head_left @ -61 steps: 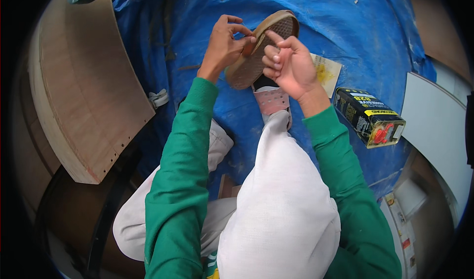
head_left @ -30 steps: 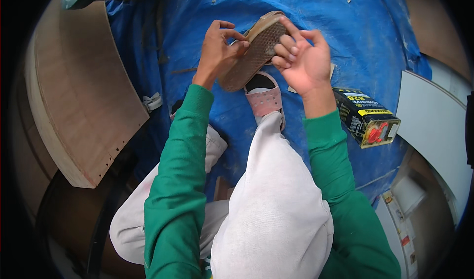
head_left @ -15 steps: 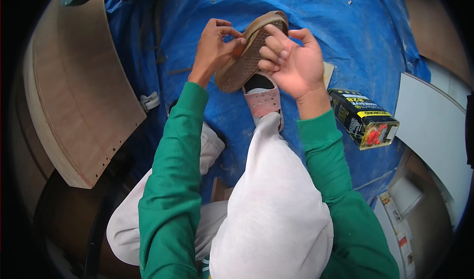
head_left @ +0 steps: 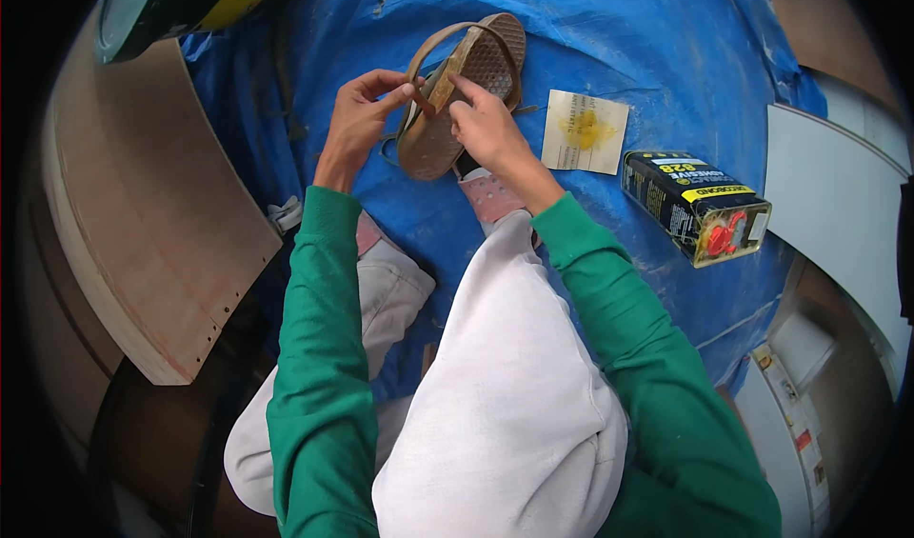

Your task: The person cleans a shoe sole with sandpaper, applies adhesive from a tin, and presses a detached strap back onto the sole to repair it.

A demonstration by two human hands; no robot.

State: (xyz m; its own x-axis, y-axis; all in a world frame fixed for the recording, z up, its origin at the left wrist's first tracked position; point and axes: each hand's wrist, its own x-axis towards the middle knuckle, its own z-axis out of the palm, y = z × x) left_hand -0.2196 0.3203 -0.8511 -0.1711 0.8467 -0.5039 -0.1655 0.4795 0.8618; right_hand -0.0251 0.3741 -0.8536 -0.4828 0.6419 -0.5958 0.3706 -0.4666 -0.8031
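A brown sandal (head_left: 495, 57) with a patterned footbed and a looped tan strap is tilted above the blue sheet. My left hand (head_left: 362, 119) pinches the strap at its left side between thumb and fingers. My right hand (head_left: 495, 133) has its index finger stretched out and touching the edge of the sole; its other fingers are curled, with nothing visible in them. Dark green straps show behind the sandal's left edge; what they belong to is partly hidden. To the right lies a pale card (head_left: 562, 148) with a yellow, glue-like smear.
A black and yellow adhesive tin (head_left: 681, 195) with a red cap lies right of the card. Curved wooden panel (head_left: 143, 195) stands at left, below a dark green container (head_left: 190, 14). A white board (head_left: 828, 205) is at right. My foot in a pink slipper (head_left: 490, 195) is just below the sandal.
My right hand has turned palm down and its index finger now points onto the sole edge. The sandal has shifted left and its strap stands up. The card has come into full view.
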